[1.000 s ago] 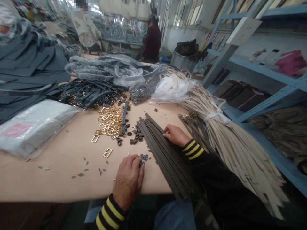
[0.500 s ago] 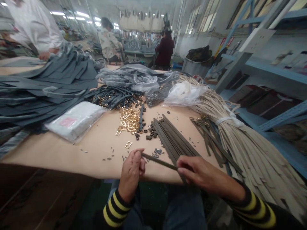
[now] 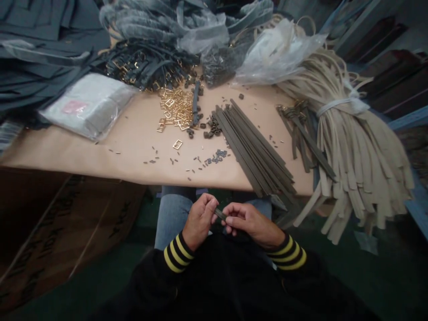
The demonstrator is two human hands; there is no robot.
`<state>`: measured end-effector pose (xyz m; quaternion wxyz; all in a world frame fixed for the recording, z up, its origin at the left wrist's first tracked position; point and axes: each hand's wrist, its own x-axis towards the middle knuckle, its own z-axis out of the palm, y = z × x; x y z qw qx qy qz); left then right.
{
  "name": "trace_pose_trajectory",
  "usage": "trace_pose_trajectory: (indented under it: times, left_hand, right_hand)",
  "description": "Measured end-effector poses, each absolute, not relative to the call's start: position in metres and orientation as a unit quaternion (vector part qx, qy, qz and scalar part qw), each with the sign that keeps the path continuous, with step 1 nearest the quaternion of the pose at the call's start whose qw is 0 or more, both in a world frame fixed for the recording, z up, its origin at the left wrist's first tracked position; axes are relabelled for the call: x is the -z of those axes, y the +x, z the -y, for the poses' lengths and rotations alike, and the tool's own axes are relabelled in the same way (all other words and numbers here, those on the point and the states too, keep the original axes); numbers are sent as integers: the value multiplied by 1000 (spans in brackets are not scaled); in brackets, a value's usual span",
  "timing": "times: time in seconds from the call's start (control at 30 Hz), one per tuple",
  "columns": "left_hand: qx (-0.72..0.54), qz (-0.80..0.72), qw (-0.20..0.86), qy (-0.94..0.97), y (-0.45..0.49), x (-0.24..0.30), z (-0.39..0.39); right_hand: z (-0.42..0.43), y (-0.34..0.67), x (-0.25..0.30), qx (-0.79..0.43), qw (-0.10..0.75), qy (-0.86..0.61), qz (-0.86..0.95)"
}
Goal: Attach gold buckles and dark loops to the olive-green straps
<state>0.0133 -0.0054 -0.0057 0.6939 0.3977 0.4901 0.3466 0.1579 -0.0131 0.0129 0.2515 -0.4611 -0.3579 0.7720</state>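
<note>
Above my lap, just off the table's front edge, both hands hold one dark olive strap (image 3: 220, 214). My left hand (image 3: 200, 219) pinches one part between thumb and fingers. Close beside it, my right hand (image 3: 249, 223) is closed on another part; only a short piece shows between them, and the rest is hidden. A bundle of similar olive straps (image 3: 254, 149) lies on the table beyond my right hand. Gold buckles (image 3: 177, 107) are heaped farther back, with a single gold buckle (image 3: 177, 144) lying nearer me. Small dark pieces (image 3: 217, 156) are scattered around it.
On the left lies a plastic-wrapped white packet (image 3: 88, 104) beside stacked dark fabric pieces (image 3: 36, 58). Dark straps with buckles (image 3: 143, 67) and a clear plastic bag (image 3: 274, 51) fill the back. Long beige straps (image 3: 361, 147), tied together, hang over the right edge. A cardboard box (image 3: 76, 223) stands below.
My hands have drawn back from over the table to above my lap and come closer together, still on the strap. The view has tilted downward.
</note>
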Motion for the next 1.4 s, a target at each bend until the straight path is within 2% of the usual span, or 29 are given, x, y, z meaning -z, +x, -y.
trace_pose_trajectory:
  times: [0.23, 0.43, 0.67, 0.77, 0.87, 0.9, 0.97, 1.07, 1.13, 1.23, 1.4]
  left_hand:
    - [-386, -449, 770, 237, 18, 5, 5]
    - [-439, -526, 701, 200, -9, 28, -7]
    - [-394, -536, 706, 244, -4, 45, 1]
    - [-353, -521, 727, 276, 3, 44, 5]
    - [-330, -527, 678, 391, 5, 33, 6]
    - [-325, -527, 652, 438, 5, 28, 6]
    - [-318, -506, 631, 495, 5, 14, 7]
    - [-321, -451, 694, 461, 9, -4, 8]
    - [-321, -458, 713, 423, 11, -11, 9]
    - [-318, -492, 715, 381, 12, -11, 10]
    - [-328, -503, 728, 332, 11, -3, 12]
  right_hand:
    - [15, 159, -11, -789, 288, -402, 365]
    - [20, 178, -27, -784, 283, -415, 366]
    - [23, 202, -61, -743, 383, -446, 319]
    - [19, 208, -66, -650, 427, -483, 402]
    - [14, 219, -75, -501, 451, -531, 513]
    - [12, 222, -78, -468, 433, -540, 549]
    - [10, 223, -83, -457, 344, -549, 610]
    - [9, 208, -77, -549, 140, -517, 642]
    - [10, 193, -65, -609, 56, -474, 633]
    - [13, 177, -44, -648, 41, -457, 607]
    - [16, 170, -29, -696, 141, -497, 498]
